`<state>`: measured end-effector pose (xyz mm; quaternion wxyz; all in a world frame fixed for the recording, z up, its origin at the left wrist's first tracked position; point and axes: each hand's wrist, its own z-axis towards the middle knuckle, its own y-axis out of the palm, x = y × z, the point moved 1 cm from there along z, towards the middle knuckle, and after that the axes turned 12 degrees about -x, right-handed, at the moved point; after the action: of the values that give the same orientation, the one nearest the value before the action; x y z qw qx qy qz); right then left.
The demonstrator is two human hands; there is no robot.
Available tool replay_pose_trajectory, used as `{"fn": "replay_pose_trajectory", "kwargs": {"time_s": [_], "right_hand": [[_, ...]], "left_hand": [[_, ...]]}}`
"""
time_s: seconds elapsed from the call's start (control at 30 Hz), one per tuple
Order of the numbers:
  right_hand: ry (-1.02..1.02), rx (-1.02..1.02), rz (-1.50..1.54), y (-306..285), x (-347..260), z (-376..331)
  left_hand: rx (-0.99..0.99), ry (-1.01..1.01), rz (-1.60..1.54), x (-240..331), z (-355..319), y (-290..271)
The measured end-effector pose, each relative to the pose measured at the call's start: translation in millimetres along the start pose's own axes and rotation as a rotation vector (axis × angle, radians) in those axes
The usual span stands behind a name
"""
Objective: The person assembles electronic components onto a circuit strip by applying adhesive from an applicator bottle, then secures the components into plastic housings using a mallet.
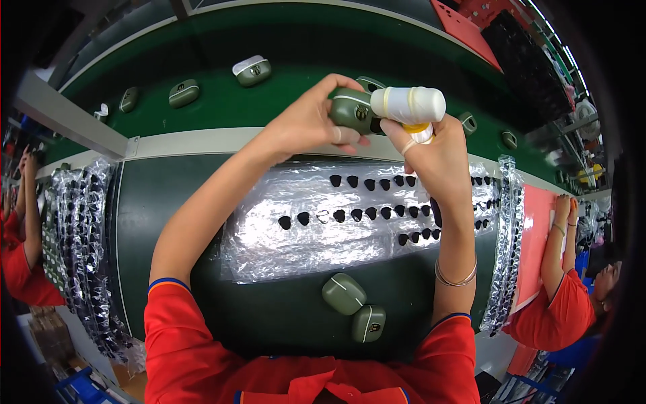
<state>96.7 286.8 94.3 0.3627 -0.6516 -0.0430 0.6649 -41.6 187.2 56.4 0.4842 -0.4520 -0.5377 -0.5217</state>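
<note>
Gripping the green case [347, 112] in my left hand [301, 125], I am pinching it firmly between digits on its far and near sides. I am holding it over the near edge of the green belt [161, 123], its long axis running crosswise and dipping slightly rightward, its dark mark facing up at me and its right end pointing toward a white cylinder [407, 104]. My right hand [436, 160] is wrapping closely around that tool near its yellow collar [417, 126]; the cylinder is lying nearly level, its blunt end pointing right. Dark material is showing between case and right hand, but fingers are crowding it, so I cannot tell whether it is loose or fixed.

By my judgement, this case is sitting midway through handling. Below, a clear sheet [269, 256] is carrying rows of black pieces [370, 213]; one spot is showing just a pale outline, so at least one piece seems off it and plenty are remaining. Nearer my body, two green cases [344, 294] are lying close together on the dark table [161, 198]. Beyond the rail [202, 143], more cases [184, 94] are resting spaced along the belt.
</note>
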Motion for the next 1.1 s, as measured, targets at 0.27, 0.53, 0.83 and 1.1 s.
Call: {"fn": "replay_pose_trajectory", "kwargs": {"time_s": [0.27,0.53,0.83,1.1], "right_hand": [[0.006,-0.056,-0.011,-2.9,6.8,0.4],[0.084,-0.023,-0.154,0.6,-0.5,0.9],[-0.250,-0.020,-0.127,12.0,-7.5,-3.0],[-0.297,0.133,0.200,-9.4,-17.9,-6.7]], "left_hand": [[-0.099,0.062,-0.049,-0.7,-2.3,15.1],[-0.030,0.026,-0.053,-0.5,-4.5,12.7],[0.019,0.061,-0.061,3.0,-4.0,3.2],[0.002,0.064,-0.117,-0.6,0.7,0.9]]}}
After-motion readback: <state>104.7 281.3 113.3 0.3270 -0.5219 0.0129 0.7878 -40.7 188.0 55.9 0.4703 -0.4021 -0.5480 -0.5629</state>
